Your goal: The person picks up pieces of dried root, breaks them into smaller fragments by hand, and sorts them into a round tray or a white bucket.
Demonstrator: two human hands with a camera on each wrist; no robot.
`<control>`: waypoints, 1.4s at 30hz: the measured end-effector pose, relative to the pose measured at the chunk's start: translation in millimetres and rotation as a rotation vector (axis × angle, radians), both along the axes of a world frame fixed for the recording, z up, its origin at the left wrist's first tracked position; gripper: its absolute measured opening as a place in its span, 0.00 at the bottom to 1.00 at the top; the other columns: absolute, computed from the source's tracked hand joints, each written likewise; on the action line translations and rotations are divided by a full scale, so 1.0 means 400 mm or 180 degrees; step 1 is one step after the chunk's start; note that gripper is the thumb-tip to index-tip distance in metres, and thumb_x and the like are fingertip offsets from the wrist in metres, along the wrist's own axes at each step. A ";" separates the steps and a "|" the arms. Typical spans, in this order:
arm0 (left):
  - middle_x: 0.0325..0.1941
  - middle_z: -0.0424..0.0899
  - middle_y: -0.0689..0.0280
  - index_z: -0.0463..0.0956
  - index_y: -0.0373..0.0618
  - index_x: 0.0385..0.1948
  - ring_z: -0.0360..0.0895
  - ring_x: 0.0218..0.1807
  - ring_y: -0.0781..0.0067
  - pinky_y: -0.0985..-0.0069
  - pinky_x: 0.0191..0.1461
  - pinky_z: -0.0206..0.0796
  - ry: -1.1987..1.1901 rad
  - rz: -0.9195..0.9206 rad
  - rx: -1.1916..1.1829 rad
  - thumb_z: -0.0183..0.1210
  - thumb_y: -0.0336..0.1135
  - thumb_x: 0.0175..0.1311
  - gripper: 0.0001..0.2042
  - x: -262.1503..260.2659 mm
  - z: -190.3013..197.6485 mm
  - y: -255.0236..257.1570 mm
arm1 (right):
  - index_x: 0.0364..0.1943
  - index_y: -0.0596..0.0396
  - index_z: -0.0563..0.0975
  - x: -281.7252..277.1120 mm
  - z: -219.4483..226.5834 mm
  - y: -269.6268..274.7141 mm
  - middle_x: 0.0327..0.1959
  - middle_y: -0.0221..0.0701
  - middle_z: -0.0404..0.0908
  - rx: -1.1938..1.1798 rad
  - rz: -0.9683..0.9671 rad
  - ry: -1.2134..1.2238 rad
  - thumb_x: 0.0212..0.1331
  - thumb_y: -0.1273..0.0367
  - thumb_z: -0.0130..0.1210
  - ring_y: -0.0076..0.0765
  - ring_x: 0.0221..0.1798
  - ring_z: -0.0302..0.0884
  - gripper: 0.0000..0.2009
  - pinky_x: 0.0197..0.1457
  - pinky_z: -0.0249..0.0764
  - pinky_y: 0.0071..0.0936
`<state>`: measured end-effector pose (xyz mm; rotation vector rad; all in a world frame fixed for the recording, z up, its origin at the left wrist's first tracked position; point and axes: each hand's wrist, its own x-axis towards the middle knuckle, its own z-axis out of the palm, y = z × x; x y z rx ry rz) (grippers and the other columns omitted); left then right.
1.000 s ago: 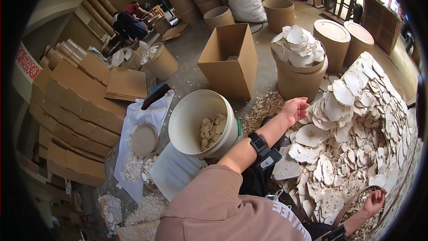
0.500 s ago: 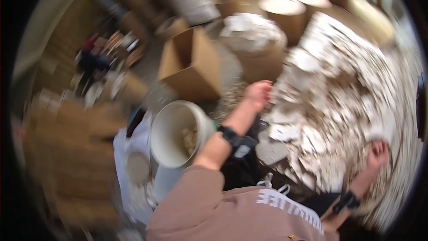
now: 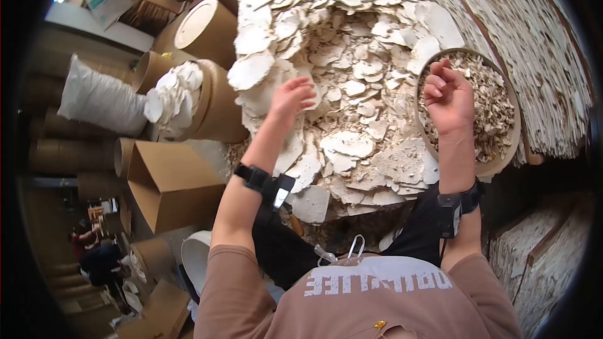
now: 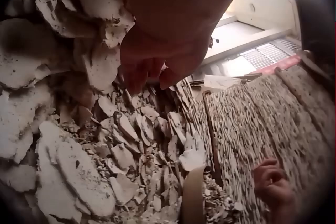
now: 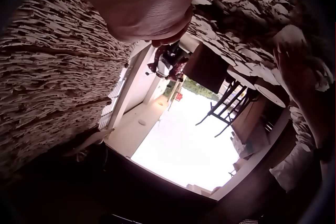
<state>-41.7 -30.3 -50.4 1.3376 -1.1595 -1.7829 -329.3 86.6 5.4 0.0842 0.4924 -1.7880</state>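
Observation:
My left hand [image 3: 294, 97] is over the near left part of a big heap of flat, chalky white pieces [image 3: 352, 144], its fingers loosely bent and nothing gripped. In the left wrist view its fingertips hang above the broken flakes. Over a round tub [image 3: 516, 132] of small brownish-white chips [image 3: 487, 97] hovers my right hand [image 3: 449, 97], palm turned up and fingers loosely curled around nothing. The right wrist view shows mainly the heel of that hand, with its fingers largely hidden. Both wrists wear black straps with small devices.
Tall stacked layers of white slabs [image 3: 521, 44] border the heap on the right. On the left stand a heaped brown drum [image 3: 220, 107], lidded drums [image 3: 204, 25], an open cardboard box [image 3: 182, 179] and a white bucket [image 3: 195, 254]. Another person [image 3: 100, 257] bends among drums further back.
The head view has swung right, bringing the heap and chip tub to the middle and the white bucket to the lower left edge. Both hands stay without anything in them.

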 end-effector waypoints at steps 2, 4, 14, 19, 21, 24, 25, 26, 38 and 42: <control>0.47 0.73 0.59 0.64 0.39 0.50 0.74 0.42 0.70 0.76 0.41 0.69 -0.0863 -0.0550 -0.0219 0.54 0.30 0.54 0.20 -0.069 -0.087 -0.019 | 0.33 0.55 0.70 0.003 0.002 0.000 0.25 0.32 0.74 0.0050 -0.0056 0.0050 0.48 0.77 0.47 0.21 0.18 0.62 0.07 0.19 0.59 0.17; 0.51 0.70 0.58 0.64 0.41 0.51 0.73 0.45 0.66 0.73 0.44 0.68 -0.1698 -0.0958 -0.0816 0.58 0.34 0.50 0.24 -0.118 -0.177 -0.034 | 0.34 0.55 0.69 0.008 -0.001 -0.002 0.25 0.32 0.74 0.0135 -0.0084 0.0057 0.47 0.77 0.47 0.21 0.18 0.61 0.08 0.19 0.58 0.17; 0.44 0.73 0.56 0.64 0.44 0.48 0.69 0.46 0.56 0.66 0.46 0.63 -0.3213 -0.1560 -0.2915 0.60 0.41 0.44 0.27 -0.252 -0.250 -0.019 | 0.35 0.57 0.68 0.026 0.014 0.002 0.26 0.33 0.73 0.0179 0.0003 0.0032 0.47 0.77 0.47 0.23 0.18 0.62 0.09 0.19 0.57 0.18; 0.39 0.76 0.58 0.64 0.45 0.48 0.73 0.40 0.58 0.67 0.42 0.65 -0.2750 -0.1665 -0.2359 0.58 0.41 0.47 0.25 -0.240 -0.216 -0.019 | 0.35 0.57 0.67 0.031 0.008 0.003 0.26 0.33 0.73 0.0196 0.0023 0.0107 0.47 0.76 0.47 0.23 0.18 0.62 0.09 0.20 0.58 0.19; 0.39 0.76 0.58 0.63 0.44 0.50 0.74 0.39 0.58 0.67 0.43 0.65 -0.2852 -0.1495 -0.2388 0.58 0.41 0.47 0.26 -0.238 -0.227 -0.016 | 0.35 0.57 0.67 0.037 0.006 0.007 0.26 0.33 0.73 0.0193 0.0002 0.0081 0.47 0.76 0.47 0.23 0.18 0.62 0.09 0.20 0.58 0.20; 0.47 0.72 0.55 0.60 0.43 0.53 0.70 0.47 0.55 0.66 0.48 0.63 -0.3120 -0.1395 -0.2792 0.60 0.45 0.44 0.32 -0.254 -0.230 -0.020 | 0.33 0.56 0.70 0.045 0.015 0.005 0.26 0.33 0.74 0.0335 -0.0021 0.0103 0.49 0.76 0.46 0.22 0.18 0.60 0.06 0.19 0.58 0.17; 0.47 0.72 0.55 0.60 0.43 0.53 0.70 0.47 0.55 0.66 0.48 0.63 -0.3107 -0.1399 -0.2813 0.60 0.45 0.44 0.32 -0.259 -0.235 -0.021 | 0.33 0.56 0.70 0.047 0.016 0.007 0.26 0.33 0.74 0.0324 -0.0038 0.0113 0.49 0.76 0.46 0.22 0.18 0.60 0.06 0.19 0.58 0.17; 0.49 0.70 0.54 0.59 0.42 0.53 0.68 0.49 0.54 0.66 0.49 0.62 -0.3154 -0.1565 -0.2572 0.61 0.45 0.44 0.33 -0.267 -0.240 -0.027 | 0.33 0.56 0.71 0.048 0.014 0.006 0.26 0.33 0.74 0.0329 -0.0043 0.0110 0.49 0.76 0.46 0.22 0.18 0.61 0.06 0.19 0.58 0.17; 0.31 0.74 0.64 0.56 0.43 0.56 0.73 0.26 0.79 0.81 0.25 0.68 0.0100 -0.0451 -0.0358 0.48 0.30 0.59 0.22 -0.185 -0.012 0.040 | 0.34 0.57 0.69 0.058 0.011 0.000 0.26 0.32 0.73 0.0291 0.0218 0.0461 0.49 0.75 0.46 0.22 0.18 0.62 0.07 0.20 0.58 0.18; 0.36 0.73 0.62 0.50 0.43 0.59 0.72 0.28 0.79 0.82 0.27 0.68 0.0980 -0.0396 -0.0023 0.48 0.26 0.57 0.26 -0.097 0.141 0.135 | 0.33 0.58 0.71 0.100 0.020 -0.005 0.24 0.30 0.74 0.0188 0.0794 0.1249 0.50 0.74 0.45 0.18 0.18 0.64 0.06 0.19 0.60 0.14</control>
